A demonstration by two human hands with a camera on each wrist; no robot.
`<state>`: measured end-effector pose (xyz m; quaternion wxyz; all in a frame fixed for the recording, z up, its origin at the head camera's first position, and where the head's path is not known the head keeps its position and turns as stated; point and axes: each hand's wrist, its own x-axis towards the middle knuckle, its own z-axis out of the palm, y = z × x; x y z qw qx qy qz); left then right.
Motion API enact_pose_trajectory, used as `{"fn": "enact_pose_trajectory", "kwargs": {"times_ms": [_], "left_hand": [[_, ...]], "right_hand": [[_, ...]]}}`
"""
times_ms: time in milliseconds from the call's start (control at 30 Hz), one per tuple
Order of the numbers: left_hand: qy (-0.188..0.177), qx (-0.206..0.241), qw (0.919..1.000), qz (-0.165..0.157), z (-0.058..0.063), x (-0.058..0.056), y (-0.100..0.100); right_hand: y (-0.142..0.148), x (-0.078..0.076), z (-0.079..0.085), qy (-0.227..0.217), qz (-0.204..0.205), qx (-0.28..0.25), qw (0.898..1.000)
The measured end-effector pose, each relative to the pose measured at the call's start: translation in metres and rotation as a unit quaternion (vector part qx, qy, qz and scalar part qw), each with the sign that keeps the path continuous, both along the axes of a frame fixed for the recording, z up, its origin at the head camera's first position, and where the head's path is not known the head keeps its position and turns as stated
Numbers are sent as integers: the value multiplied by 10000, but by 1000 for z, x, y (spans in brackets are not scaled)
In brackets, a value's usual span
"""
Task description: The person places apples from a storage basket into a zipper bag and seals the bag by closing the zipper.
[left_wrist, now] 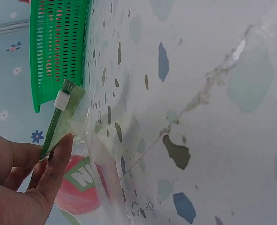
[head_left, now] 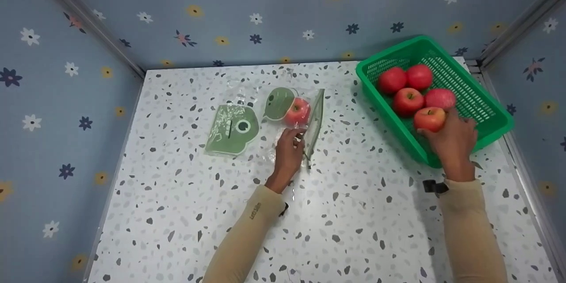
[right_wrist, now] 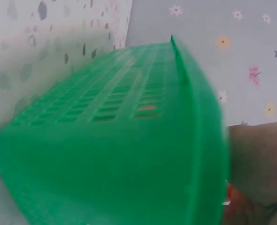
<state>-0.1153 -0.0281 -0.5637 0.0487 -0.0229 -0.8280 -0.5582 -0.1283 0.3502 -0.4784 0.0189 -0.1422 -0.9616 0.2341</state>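
Observation:
My left hand (head_left: 289,152) pinches the green-edged mouth of a clear slider zip bag (head_left: 277,104) printed with a green cartoon creature. A red apple (head_left: 297,112) lies inside that bag. The left wrist view shows thumb and fingers at the green zip strip (left_wrist: 56,124), with a white slider (left_wrist: 62,100) farther up it. At the right, my right hand (head_left: 455,139) grips a red-yellow apple (head_left: 428,119) within the green basket (head_left: 393,130). Several more red apples (head_left: 407,101) sit behind it. In the right wrist view the basket wall (right_wrist: 96,164) hides most of this hand.
A second clear bag with a green creature print (head_left: 234,130) lies flat left of the first. Both bags and the basket rest on a white speckled table (head_left: 345,230). Flower-patterned panels (head_left: 283,17) stand behind it and along both sides.

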Motion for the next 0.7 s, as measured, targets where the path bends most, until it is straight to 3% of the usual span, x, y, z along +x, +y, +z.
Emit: {"fn": "enact_pose_trajectory", "kwargs": {"times_ms": [700], "left_hand": [[-69,-57,10000,-44,0,0,-1]], "right_hand": [[-38,10,12,1099,88,-287,9935]]}}
